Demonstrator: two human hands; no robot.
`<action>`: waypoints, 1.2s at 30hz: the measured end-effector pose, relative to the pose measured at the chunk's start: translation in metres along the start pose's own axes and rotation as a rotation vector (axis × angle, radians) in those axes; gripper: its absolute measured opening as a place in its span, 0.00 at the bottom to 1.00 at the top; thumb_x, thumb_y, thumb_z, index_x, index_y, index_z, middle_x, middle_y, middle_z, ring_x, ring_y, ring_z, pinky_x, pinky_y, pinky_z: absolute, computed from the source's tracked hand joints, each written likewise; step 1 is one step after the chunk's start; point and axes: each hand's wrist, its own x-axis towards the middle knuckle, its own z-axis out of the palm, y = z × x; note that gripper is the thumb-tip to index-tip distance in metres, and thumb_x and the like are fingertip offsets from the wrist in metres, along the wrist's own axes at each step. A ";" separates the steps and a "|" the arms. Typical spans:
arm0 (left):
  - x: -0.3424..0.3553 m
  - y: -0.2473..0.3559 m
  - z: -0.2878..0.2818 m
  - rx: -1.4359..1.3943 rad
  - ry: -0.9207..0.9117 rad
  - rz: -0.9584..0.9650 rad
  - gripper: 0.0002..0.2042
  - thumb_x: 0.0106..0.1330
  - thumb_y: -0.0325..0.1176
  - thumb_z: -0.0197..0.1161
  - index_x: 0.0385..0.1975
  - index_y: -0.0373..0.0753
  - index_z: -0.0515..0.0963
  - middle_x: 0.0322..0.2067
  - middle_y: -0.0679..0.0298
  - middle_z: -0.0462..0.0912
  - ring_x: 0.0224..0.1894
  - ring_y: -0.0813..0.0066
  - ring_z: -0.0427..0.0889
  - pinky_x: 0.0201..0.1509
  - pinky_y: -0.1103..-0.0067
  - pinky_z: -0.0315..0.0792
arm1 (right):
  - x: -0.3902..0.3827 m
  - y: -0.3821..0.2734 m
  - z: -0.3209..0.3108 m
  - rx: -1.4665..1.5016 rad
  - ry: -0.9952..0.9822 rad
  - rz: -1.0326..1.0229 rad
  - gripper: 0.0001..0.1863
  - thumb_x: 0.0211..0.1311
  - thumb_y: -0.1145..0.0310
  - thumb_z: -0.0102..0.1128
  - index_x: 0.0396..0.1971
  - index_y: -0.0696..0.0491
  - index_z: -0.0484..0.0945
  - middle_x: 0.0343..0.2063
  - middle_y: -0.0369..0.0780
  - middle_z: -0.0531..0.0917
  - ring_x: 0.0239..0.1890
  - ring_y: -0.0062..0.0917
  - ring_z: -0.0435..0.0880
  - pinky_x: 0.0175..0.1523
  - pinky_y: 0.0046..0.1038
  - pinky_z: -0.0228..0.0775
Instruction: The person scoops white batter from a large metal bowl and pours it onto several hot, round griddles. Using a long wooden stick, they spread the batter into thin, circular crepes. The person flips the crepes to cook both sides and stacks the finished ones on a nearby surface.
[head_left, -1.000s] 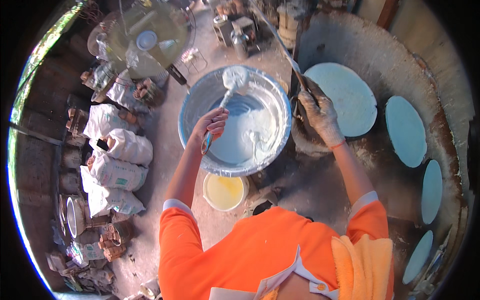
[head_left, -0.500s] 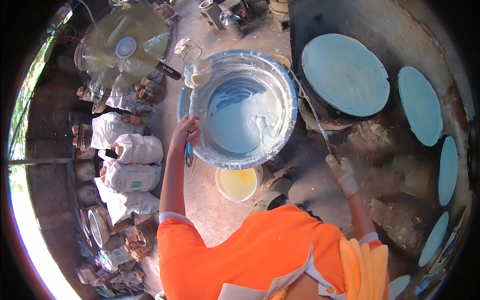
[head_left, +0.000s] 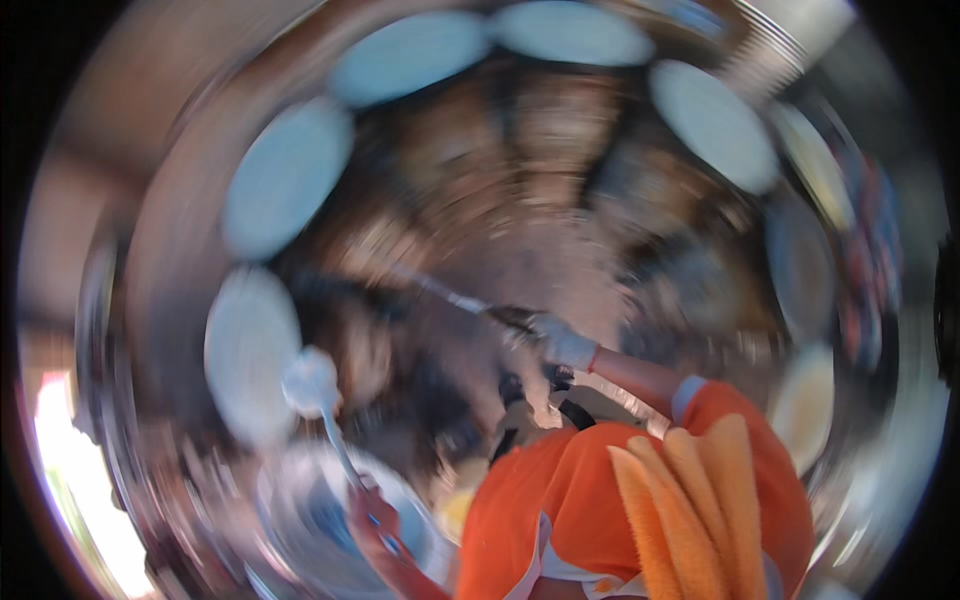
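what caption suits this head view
Left hand holds a coated ladle, right hand a rod, amid pale round discs.

A white-coated ladle (head_left: 338, 442) and slim rod (head_left: 447, 291) slant leftward.

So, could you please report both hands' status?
Left hand: closed on ladle, its head coated white. Right hand: gloved, gripping thin stick. Basin near left hand. Picture blurred.

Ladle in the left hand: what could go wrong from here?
1. Drips: the head of the ladle is white-coated and, in this view, beyond the rim of the basin; whatever clings to it might fall outside.
2. Knocks: the right hand holds a stick out ahead, its far end lost in blur; it could bump something there. The left hand is occupied too.
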 end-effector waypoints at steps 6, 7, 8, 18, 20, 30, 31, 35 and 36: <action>0.050 -0.092 0.222 0.347 -0.867 -0.586 0.10 0.69 0.34 0.42 0.45 0.37 0.64 0.14 0.70 0.58 0.04 0.87 0.52 0.04 0.87 0.51 | -0.147 0.030 -0.133 0.033 0.906 0.321 0.18 0.61 0.65 0.49 0.52 0.49 0.70 0.39 0.35 0.77 0.30 0.23 0.75 0.32 0.22 0.70; 0.038 -0.108 0.263 0.453 -0.916 -0.620 0.10 0.69 0.34 0.42 0.44 0.37 0.64 0.13 0.71 0.58 0.04 0.87 0.52 0.05 0.87 0.51 | -0.167 0.034 -0.151 0.226 1.099 0.332 0.18 0.62 0.65 0.49 0.51 0.49 0.70 0.36 0.34 0.78 0.25 0.22 0.74 0.29 0.20 0.69; 0.026 -0.130 0.300 0.558 -0.962 -0.660 0.09 0.70 0.34 0.42 0.44 0.38 0.64 0.13 0.71 0.58 0.04 0.87 0.52 0.05 0.87 0.51 | -0.176 0.023 -0.168 0.346 1.274 0.422 0.18 0.61 0.63 0.49 0.50 0.52 0.71 0.34 0.35 0.78 0.22 0.22 0.73 0.27 0.21 0.68; -0.107 -0.417 0.539 1.037 -1.564 -1.277 0.15 0.71 0.43 0.36 0.43 0.40 0.66 0.14 0.73 0.59 0.07 0.88 0.52 0.08 0.87 0.49 | -0.316 0.052 -0.278 0.711 2.123 0.374 0.17 0.61 0.56 0.48 0.43 0.52 0.68 0.16 0.34 0.71 0.15 0.18 0.68 0.19 0.22 0.61; -0.122 -0.484 0.557 1.108 -1.646 -1.199 0.17 0.70 0.46 0.36 0.40 0.40 0.66 0.15 0.72 0.61 0.07 0.87 0.52 0.09 0.87 0.51 | -0.308 0.049 -0.289 0.772 2.103 0.568 0.21 0.58 0.49 0.48 0.32 0.56 0.71 0.16 0.40 0.73 0.16 0.23 0.72 0.22 0.30 0.65; -0.103 -0.632 0.622 1.379 -2.397 1.603 0.11 0.62 0.31 0.50 0.43 0.36 0.64 0.29 0.50 0.75 0.28 0.53 0.79 0.27 0.65 0.73 | -0.258 0.035 -0.331 0.539 2.276 0.592 0.23 0.59 0.52 0.49 0.44 0.56 0.70 0.18 0.41 0.76 0.17 0.25 0.76 0.25 0.29 0.68; -0.095 -0.647 0.630 1.330 -2.433 1.633 0.12 0.62 0.30 0.50 0.44 0.36 0.64 0.30 0.50 0.75 0.28 0.53 0.79 0.27 0.65 0.74 | -0.252 0.030 -0.335 0.490 2.272 0.638 0.22 0.61 0.55 0.49 0.48 0.55 0.69 0.22 0.41 0.78 0.21 0.25 0.77 0.30 0.29 0.70; -0.114 -0.692 0.653 1.350 -2.509 1.508 0.10 0.62 0.28 0.48 0.43 0.37 0.64 0.36 0.49 0.74 0.32 0.51 0.79 0.34 0.64 0.74 | -0.233 0.015 -0.359 -0.391 2.370 0.553 0.20 0.62 0.63 0.47 0.53 0.53 0.68 0.40 0.43 0.80 0.44 0.32 0.78 0.49 0.28 0.67; -0.123 -0.702 0.663 1.354 -2.529 1.459 0.09 0.62 0.28 0.48 0.42 0.37 0.64 0.37 0.49 0.74 0.33 0.51 0.78 0.36 0.64 0.74 | -0.240 0.033 -0.348 -0.432 2.330 0.766 0.20 0.61 0.63 0.48 0.53 0.50 0.67 0.41 0.45 0.79 0.45 0.36 0.78 0.48 0.30 0.67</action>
